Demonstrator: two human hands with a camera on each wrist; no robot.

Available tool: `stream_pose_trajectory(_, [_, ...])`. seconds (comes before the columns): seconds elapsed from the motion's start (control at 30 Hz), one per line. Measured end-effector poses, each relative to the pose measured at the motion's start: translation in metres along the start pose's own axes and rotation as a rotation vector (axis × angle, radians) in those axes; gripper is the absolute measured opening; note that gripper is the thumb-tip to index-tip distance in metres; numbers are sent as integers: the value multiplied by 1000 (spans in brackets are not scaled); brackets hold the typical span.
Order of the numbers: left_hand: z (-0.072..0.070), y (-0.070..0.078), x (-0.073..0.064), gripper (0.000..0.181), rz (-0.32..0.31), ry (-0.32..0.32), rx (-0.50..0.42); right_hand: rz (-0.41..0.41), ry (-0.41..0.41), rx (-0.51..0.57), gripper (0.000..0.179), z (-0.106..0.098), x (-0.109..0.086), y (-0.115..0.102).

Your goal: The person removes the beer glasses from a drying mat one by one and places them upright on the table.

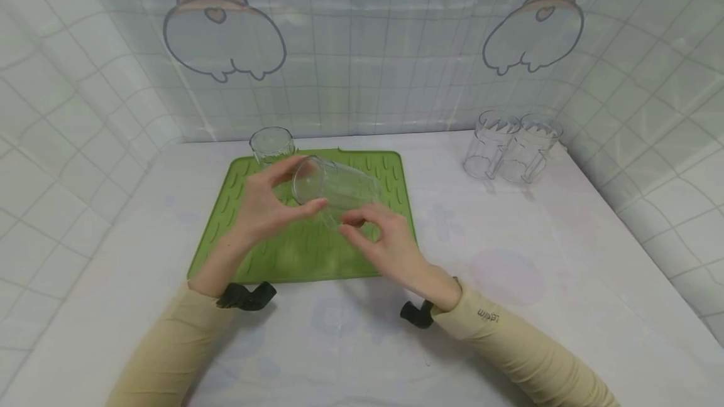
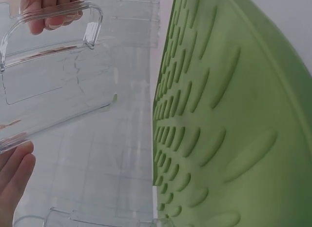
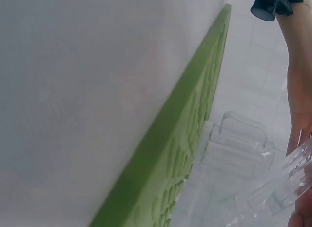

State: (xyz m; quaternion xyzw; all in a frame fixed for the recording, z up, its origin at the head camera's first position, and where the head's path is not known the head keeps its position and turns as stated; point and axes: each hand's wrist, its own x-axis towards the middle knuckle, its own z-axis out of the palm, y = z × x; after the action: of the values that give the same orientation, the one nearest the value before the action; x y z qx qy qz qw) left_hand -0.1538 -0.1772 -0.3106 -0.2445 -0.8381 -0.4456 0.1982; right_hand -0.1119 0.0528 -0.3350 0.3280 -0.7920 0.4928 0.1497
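Note:
A clear glass mug (image 1: 352,186) is held sideways above the green mat (image 1: 305,256), its mouth facing left. My left hand (image 1: 263,206) holds it at the mouth end, thumb and fingers spread to either side of the rim. At the handle, my right hand (image 1: 390,240) pinches with thumb and fingers. The left wrist view shows the handle (image 2: 53,12) with right-hand fingertips (image 2: 48,24) behind it, and left fingers (image 2: 17,173) at the mug's edge. In the right wrist view, part of the mug (image 3: 287,183) overlaps the right-hand side.
Another clear mug (image 1: 273,143) stands at the mat's back left corner. Two more clear mugs, one (image 1: 489,146) beside the other (image 1: 528,149), stand at the back right of the white-covered table (image 1: 452,344). A tile-patterned sheet (image 1: 362,49) rises behind.

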Motion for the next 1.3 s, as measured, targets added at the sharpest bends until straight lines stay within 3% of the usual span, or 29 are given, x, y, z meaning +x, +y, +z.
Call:
stream_pose_trajectory(0.23, [-7,5,1,73,-17,43,-7,5,63,-8,13,-9,4,1])
stream_pose_trajectory(0.43, [-14,24,2,69,0,82,-32,19,86,-22,16,-14,6,1])
stream_pose_trajectory(0.73, [-19,7,3,75,-11,105,-58,33,99,-36,16,-16,7,2])
stream_pose_trajectory(1.07, [-24,12,2,74,-26,119,-100,70,119,-44,15,-16,7,2])
stream_pose_trajectory(1.3, [-27,11,3,73,12,143,-111,127,98,-17,15,-15,7,4])
